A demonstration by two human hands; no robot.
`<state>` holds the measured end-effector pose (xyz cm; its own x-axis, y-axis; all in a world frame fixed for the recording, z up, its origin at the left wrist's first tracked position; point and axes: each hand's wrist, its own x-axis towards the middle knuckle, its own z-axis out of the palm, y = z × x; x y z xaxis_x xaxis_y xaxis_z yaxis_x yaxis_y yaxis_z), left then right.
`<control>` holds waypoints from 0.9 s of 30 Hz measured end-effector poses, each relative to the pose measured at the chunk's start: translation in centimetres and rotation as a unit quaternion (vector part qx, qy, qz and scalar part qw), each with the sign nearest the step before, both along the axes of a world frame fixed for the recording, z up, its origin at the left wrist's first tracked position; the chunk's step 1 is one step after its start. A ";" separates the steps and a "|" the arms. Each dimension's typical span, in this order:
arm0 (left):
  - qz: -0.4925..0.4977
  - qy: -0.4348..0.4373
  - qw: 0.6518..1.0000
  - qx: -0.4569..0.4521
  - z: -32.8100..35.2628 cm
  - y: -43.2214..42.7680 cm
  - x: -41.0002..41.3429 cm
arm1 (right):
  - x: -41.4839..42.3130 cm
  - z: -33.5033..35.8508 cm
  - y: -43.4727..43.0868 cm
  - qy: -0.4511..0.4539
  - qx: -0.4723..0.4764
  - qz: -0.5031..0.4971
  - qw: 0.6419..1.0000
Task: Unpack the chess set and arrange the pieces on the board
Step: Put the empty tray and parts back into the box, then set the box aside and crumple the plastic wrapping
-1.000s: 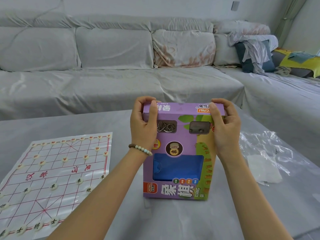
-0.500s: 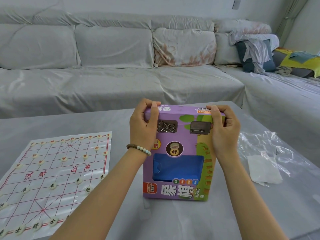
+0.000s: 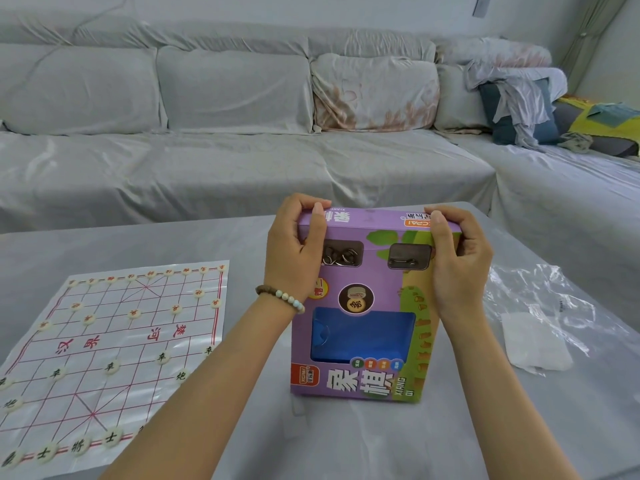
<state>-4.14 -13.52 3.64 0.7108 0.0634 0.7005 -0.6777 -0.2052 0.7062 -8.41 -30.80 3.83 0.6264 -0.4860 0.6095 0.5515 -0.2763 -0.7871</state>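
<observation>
Near the middle of the grey cloth-covered bench (image 3: 346,445) stands the tall purple cardboard chess box (image 3: 363,341), upright. The left hand (image 3: 294,247) and right hand (image 3: 460,258) each curl round a top corner. At 9 o'clock lies the white red-lined sheet board (image 3: 114,341) with round cream pieces (image 3: 112,436); a strip of bench shows between its edge and the box. At 3 o'clock lies a crinkly clear plastic bag (image 3: 540,299).
</observation>
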 end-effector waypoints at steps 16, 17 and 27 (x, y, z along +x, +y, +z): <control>0.018 -0.026 0.998 0.059 -0.1 1.0 0.6 | 0.4 -0.7 -0.2 0.019 -0.022 -0.031 0.999; 0.023 -0.023 0.996 0.078 -0.1 1.1 0.8 | 0.5 -0.7 -0.2 0.025 -0.026 -0.034 0.999; -0.008 0.069 0.994 0.087 -0.4 1.2 0.6 | -0.2 -0.4 -1.4 0.090 -0.022 0.073 0.993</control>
<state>-3.59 -12.27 3.24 0.8013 -0.0618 0.5950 -0.5803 -0.3224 0.7479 -8.59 -32.24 3.44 0.7886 -0.3583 0.4998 0.4396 -0.2399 -0.8656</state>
